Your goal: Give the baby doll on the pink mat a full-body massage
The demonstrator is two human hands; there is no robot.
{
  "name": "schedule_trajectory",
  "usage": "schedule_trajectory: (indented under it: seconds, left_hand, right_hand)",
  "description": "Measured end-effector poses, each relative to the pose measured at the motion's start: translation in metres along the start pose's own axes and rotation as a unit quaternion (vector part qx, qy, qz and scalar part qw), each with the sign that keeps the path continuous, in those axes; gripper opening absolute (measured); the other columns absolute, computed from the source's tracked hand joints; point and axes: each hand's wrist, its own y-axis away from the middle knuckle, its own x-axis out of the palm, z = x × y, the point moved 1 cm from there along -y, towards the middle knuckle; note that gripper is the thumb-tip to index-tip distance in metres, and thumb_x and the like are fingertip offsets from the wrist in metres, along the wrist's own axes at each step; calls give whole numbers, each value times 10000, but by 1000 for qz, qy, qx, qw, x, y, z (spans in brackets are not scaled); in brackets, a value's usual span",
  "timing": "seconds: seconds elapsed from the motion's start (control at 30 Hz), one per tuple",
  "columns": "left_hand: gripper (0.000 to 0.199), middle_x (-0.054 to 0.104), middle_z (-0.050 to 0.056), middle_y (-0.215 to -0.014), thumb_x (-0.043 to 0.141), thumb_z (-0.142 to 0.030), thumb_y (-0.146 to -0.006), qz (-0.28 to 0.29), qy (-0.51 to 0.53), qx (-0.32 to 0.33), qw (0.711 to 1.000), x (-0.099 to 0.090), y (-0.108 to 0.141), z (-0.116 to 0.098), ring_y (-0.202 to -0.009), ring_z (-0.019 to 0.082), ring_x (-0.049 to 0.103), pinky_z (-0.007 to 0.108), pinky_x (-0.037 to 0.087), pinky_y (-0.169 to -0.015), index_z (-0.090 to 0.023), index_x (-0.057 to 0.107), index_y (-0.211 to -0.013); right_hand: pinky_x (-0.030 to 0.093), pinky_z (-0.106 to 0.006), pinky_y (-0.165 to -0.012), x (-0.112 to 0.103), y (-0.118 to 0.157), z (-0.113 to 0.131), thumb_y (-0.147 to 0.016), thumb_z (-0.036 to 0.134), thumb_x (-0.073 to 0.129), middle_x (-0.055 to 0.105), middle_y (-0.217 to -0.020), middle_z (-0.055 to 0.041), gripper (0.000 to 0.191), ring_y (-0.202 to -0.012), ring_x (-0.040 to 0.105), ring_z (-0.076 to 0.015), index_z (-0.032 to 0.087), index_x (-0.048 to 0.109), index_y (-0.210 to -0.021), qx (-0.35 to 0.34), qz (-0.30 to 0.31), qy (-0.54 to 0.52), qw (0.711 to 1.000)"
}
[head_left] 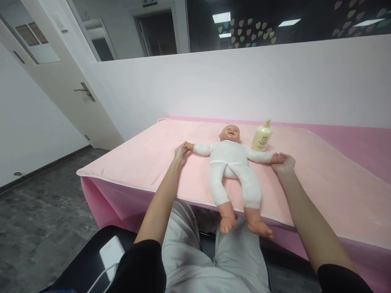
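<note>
A baby doll [230,156] with a white cloth body lies face up on the pink table cover [140,154], its arms stretched out sideways and its feet hanging over the front edge. My left hand [181,152] is closed on the doll's hand at the left. At the right, my right hand [284,163] holds the doll's other hand, fingers wrapped round it. A pale yellow pump bottle [262,137] stands upright just behind the doll's arm on the right, touched by neither hand.
Behind the table rises a white wall [244,85] with dark glass above. A white device with a cable [111,254] rests on a black seat at the lower left. My legs [195,260] are under the table's front edge. A door [70,77] stands at the left.
</note>
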Motion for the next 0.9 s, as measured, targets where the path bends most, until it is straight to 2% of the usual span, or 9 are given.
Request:
schedule_trajectory:
  seconds: [0.1,0.27,0.37,0.5,0.7,0.83,0.9]
  left_hand:
    - [102,638,35,-804,582,-120,-757,11,-14,12,1000,1,-1,2,-729,139,623,285,519,-731,-147,621,-847]
    - [64,606,8,-710,554,-103,-760,26,-29,25,999,3,-1,5,-659,110,585,234,474,-643,-150,596,-769]
    - [82,603,5,-699,538,-88,-755,49,-34,33,998,3,1,5,-663,108,582,229,470,-647,-151,589,-751]
    - [78,607,8,-709,546,-97,-730,60,-39,32,997,2,1,4,-678,111,588,234,474,-671,-151,595,-759]
    - [174,626,28,-756,535,-77,-651,48,-14,7,999,0,-1,3,-707,134,606,273,506,-716,-145,599,-797]
    - [258,617,28,-736,534,-33,-584,58,-25,11,998,0,-3,4,-691,129,589,244,488,-656,-148,601,-806]
    - [285,613,27,-735,526,-13,-556,68,-34,21,997,-1,-3,4,-682,123,578,228,469,-622,-146,603,-796]
  right_hand:
    - [529,-163,-512,4,0,-3,-832,35,392,466,-707,31,174,-566,513,-53,184,417,-747,60,-83,14,995]
    - [526,-136,-523,9,4,-8,-798,27,498,541,-744,37,147,-604,541,-52,169,476,-763,-22,-113,71,991]
    - [530,-147,-537,10,7,-9,-782,12,508,549,-734,37,157,-611,549,-55,163,486,-745,-34,-121,72,989]
    - [520,-145,-524,12,10,-8,-790,18,498,518,-701,40,160,-583,526,-49,159,481,-716,-35,-108,58,992]
    - [487,-144,-486,9,7,-1,-794,46,433,443,-689,36,168,-542,484,-46,181,399,-700,24,-48,48,997]
    - [499,-163,-474,5,1,-2,-788,52,393,434,-702,23,152,-541,485,-58,189,387,-721,41,-41,45,997]
    - [506,-171,-469,4,-3,-5,-769,18,392,425,-697,25,181,-535,480,-62,194,377,-730,31,-15,54,998]
